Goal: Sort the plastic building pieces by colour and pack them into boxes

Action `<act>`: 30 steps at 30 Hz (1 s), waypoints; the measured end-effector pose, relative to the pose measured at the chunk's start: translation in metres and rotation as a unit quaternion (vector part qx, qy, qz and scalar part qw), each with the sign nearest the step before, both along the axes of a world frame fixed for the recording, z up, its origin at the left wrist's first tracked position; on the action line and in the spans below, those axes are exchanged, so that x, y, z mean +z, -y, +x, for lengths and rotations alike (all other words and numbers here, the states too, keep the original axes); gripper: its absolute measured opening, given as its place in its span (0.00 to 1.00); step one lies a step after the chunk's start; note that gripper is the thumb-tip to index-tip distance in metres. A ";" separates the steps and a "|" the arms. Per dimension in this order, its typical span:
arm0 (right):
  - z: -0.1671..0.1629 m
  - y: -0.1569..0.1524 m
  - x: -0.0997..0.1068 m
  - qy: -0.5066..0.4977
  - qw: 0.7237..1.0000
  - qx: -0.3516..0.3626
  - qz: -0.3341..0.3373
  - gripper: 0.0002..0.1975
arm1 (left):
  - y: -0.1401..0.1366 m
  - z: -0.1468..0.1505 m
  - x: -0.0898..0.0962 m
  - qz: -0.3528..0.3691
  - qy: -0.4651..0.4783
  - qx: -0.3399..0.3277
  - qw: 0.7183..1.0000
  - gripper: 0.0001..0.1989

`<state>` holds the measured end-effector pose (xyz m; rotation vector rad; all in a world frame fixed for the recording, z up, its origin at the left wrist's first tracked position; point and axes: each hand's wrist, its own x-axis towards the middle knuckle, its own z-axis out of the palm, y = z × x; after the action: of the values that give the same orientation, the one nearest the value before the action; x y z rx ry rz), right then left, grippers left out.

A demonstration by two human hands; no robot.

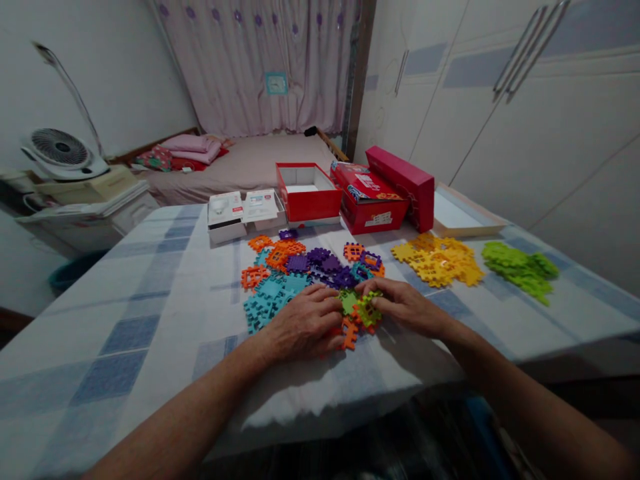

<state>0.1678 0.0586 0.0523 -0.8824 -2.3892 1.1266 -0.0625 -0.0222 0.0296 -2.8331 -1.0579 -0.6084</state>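
Observation:
My left hand [306, 321] lies palm down at the near edge of the mixed pile, fingers stretched over orange pieces [350, 333]. Some of what is under its palm is hidden. My right hand [407, 308] pinches a light green toothed building piece [369, 309] between thumb and fingers. Another green piece [348, 302] sits between the two hands. Just left of my left hand are turquoise pieces [267, 299], and purple pieces [325, 261] lie beyond the fingers. More orange pieces [284, 255] are scattered at the pile's far side.
Yellow pieces [440, 261] and green pieces [520, 270] form separate heaps to the right. Behind stand small white boxes [227, 230], an open red box [314, 205], a second red box [373, 213] with a red lid [405, 183] leaning on it, and a shallow tray [465, 212].

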 end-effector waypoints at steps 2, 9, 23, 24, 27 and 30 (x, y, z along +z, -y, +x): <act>-0.005 -0.008 -0.003 -0.015 0.999 -0.039 0.024 0.06 | -0.001 0.000 -0.001 0.008 -0.002 0.016 1.000 0.12; -0.003 -0.005 -0.009 -0.010 0.996 -0.083 0.009 0.09 | -0.002 -0.004 -0.003 -0.007 -0.010 0.081 0.997 0.11; -0.032 -0.009 -0.005 0.113 0.986 -0.086 0.083 0.06 | -0.002 -0.004 -0.006 -0.023 -0.016 0.096 0.995 0.13; -0.032 -0.008 -0.005 0.114 0.987 -0.086 0.079 0.06 | -0.002 -0.004 -0.007 -0.025 -0.013 0.096 0.995 0.13; -0.033 -0.007 -0.005 0.114 0.988 -0.079 0.067 0.07 | -0.002 -0.002 -0.007 -0.027 -0.007 0.098 0.995 0.13; -0.034 -0.008 -0.005 0.115 0.989 -0.076 0.048 0.08 | -0.001 0.001 -0.007 -0.028 -0.001 0.119 0.992 0.13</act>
<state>0.1343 0.0670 0.0472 -1.1934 -2.4822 0.8860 -0.0613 -0.0211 0.0225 -2.6919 -1.4059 -0.5619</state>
